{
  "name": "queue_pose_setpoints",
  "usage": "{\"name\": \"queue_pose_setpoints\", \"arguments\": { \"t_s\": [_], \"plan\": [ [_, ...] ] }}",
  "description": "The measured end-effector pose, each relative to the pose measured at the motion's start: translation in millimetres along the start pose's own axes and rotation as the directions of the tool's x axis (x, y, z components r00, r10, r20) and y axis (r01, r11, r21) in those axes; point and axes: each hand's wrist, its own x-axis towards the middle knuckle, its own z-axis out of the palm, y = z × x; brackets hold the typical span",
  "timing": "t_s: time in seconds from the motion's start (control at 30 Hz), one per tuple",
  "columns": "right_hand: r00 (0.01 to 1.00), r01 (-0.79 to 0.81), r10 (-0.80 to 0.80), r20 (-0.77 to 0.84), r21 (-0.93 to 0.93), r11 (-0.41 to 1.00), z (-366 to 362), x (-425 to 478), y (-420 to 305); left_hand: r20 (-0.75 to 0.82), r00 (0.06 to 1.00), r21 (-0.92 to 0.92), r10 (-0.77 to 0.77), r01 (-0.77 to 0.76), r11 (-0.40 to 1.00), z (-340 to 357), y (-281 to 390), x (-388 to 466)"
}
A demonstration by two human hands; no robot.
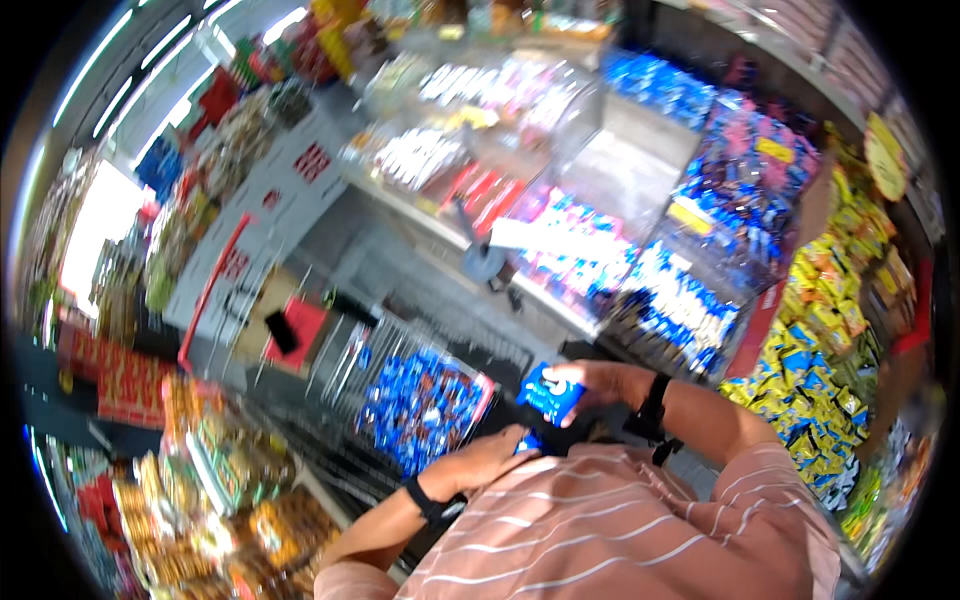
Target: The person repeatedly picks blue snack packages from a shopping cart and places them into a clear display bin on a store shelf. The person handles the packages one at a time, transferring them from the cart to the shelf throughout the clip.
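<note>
My right hand (600, 384) grips a blue packet (551, 394) that bears writing, in front of my body. Close to my shirt, my left hand (484, 459) has its fingers curled around a small shiny blue packet (529, 444), mostly hidden by the hand. Just beyond the left hand is a wire shopping cart (386, 334) with a heap of small blue-wrapped packets (420, 405) inside. The blue packet in my right hand is beside the cart's near right corner, apart from the heap.
Display bins (551, 292) of wrapped sweets run along the front and right. A grey round-ended object (484, 262) hangs at their edge. Yellow packets (817, 375) are heaped at right. Bagged snacks (247, 517) stand at lower left. A cardboard box (259, 330) with a red sheet lies beyond the cart.
</note>
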Motion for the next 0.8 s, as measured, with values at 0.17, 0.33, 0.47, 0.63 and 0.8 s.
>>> {"name": "queue_pose_setpoints", "arguments": {
  "t_s": [0.17,0.33,0.47,0.63,0.8],
  "plan": [
    [0.989,0.107,-0.087,-0.118,0.18,0.978,-19.5,-86.4,-15.4,0.139,0.986,0.154,0.091,-0.113,0.982,11.8,22.2,65.5],
    [0.911,0.341,-0.268,-0.312,0.208,0.917,-33.5,-159.5,-20.7,0.121,0.993,-0.075,-0.006,0.015,0.997,-6.8,73.2,114.0],
    [0.789,0.528,-0.384,-0.479,0.21,0.823,-31.2,-206.0,-55.0,-0.115,0.993,-0.329,0.036,-0.073,0.941,-50.8,111.2,138.1],
    [0.555,0.626,-0.454,-0.697,-0.009,0.78,-51.6,-208.1,-100.6,-0.599,0.796,-0.538,0.082,-0.477,0.695,-87.9,159.3,186.9],
    [0.377,0.705,-0.438,-0.816,-0.054,0.707,-66.5,-197.1,-141.8,-0.758,0.622,-0.31,0.198,-0.61,0.73,-120.1,211.8,226.0]
  ]
}}
